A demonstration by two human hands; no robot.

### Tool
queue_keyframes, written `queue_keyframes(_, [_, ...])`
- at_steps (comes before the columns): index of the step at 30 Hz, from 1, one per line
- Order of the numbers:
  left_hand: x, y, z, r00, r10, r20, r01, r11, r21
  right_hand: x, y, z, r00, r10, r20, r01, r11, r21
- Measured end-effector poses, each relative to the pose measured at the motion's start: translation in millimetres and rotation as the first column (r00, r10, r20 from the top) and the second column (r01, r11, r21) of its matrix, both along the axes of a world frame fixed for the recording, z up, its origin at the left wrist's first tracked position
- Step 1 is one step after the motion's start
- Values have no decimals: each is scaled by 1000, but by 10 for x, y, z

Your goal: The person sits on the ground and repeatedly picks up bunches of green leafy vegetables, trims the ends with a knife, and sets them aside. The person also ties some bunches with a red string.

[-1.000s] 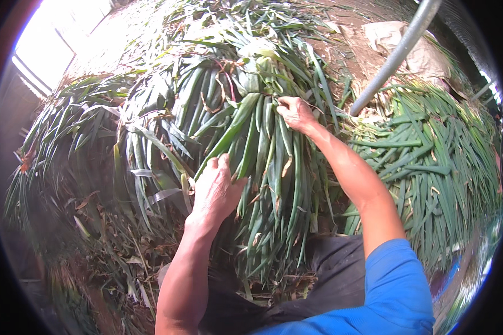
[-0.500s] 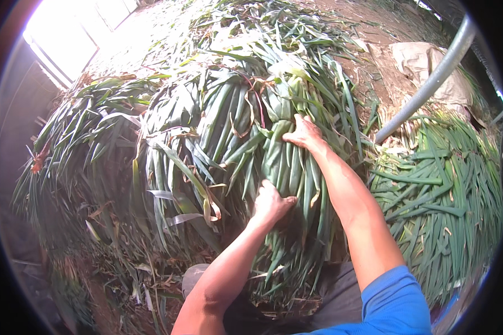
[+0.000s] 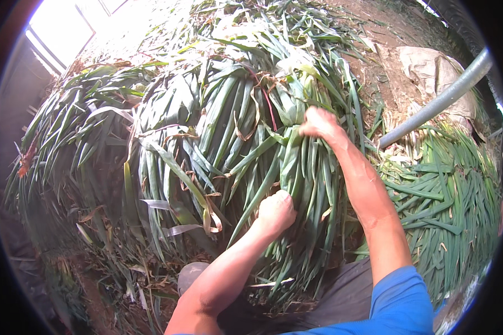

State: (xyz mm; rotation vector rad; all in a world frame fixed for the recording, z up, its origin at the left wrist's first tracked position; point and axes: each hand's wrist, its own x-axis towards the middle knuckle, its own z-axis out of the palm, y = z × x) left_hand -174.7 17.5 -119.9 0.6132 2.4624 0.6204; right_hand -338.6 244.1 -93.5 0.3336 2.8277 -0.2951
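A big bundle of green onions (image 3: 300, 167) with long, broad leaves hangs down in front of me. My left hand (image 3: 276, 212) is closed in a fist against its lower leaves, the fingertips hidden from view. Higher up, my right hand (image 3: 320, 123) has its fingers curled over leaves near the top of the bundle. A thin red tie (image 3: 269, 106) runs among the leaves just left of that hand. More green onions (image 3: 223, 111) are packed close on the left side.
A grey metal pipe (image 3: 436, 100) slants in from the right. Beneath it lies another pile of green onions (image 3: 447, 206). A beige sack (image 3: 436, 75) rests on brown ground behind. Dry leaves and scraps (image 3: 142, 279) litter the lower left.
My left hand has shifted slightly right and down, its thumb no longer sticking out. The right hand has moved a little right, and its fingers have curled in. The view has shifted slightly.
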Motion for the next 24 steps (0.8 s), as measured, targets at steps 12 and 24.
queue_keyframes(12, [46, -242, 439, 981, -123, -147, 109, 989, -105, -654, -865, -918, 808, -509, -298, 88, 604, -792])
queue_keyframes(24, [318, -486, 801, 964, -119, -237, 113, 993, -40, 1534, -199, 352, 996, -6, -84, -61, 633, -772])
